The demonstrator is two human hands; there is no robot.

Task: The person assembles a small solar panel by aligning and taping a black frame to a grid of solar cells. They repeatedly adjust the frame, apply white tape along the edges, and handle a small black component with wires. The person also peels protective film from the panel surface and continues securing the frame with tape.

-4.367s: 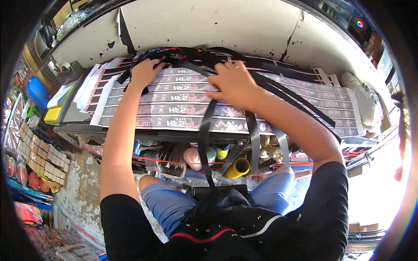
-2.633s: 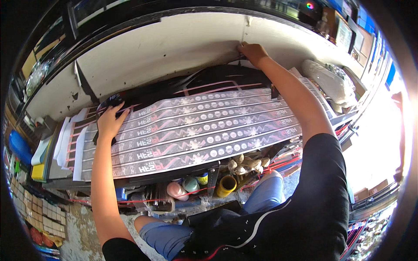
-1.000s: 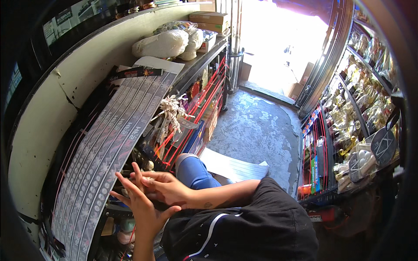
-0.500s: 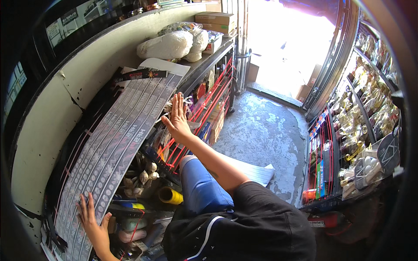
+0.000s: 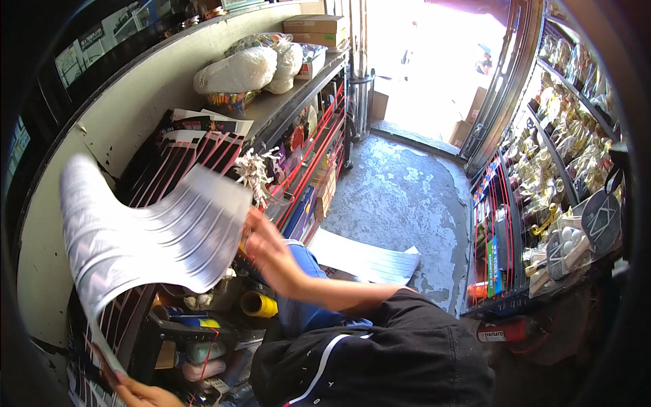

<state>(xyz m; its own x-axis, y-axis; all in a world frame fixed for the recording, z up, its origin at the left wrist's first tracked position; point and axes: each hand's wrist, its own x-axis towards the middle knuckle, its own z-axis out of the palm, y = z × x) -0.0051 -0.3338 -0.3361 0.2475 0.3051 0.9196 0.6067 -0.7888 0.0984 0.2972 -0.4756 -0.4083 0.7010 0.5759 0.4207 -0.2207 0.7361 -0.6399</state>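
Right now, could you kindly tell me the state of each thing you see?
Large grey-and-white striped sheet: lifted, curved.
Bare left hand: pinching the sheet's near end.
Bare right hand: blurred at its far edge, grip unclear.
Second, pale paper sheet: spread out, unheld.
Yellow hollow cylinder: open end showing.
Brown cardboard boxes: stacked.
Bright doorway: open.

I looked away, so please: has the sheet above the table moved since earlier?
Yes, upward: the sheet now curves above the table, its far end farther from the white bundle.

The dark bench (image 5: pixel 274 112) carries striped sheets (image 5: pixel 180 159) — a wrapped white bundle (image 5: pixel 237 70) and, farther along, cardboard boxes (image 5: pixel 313 25).
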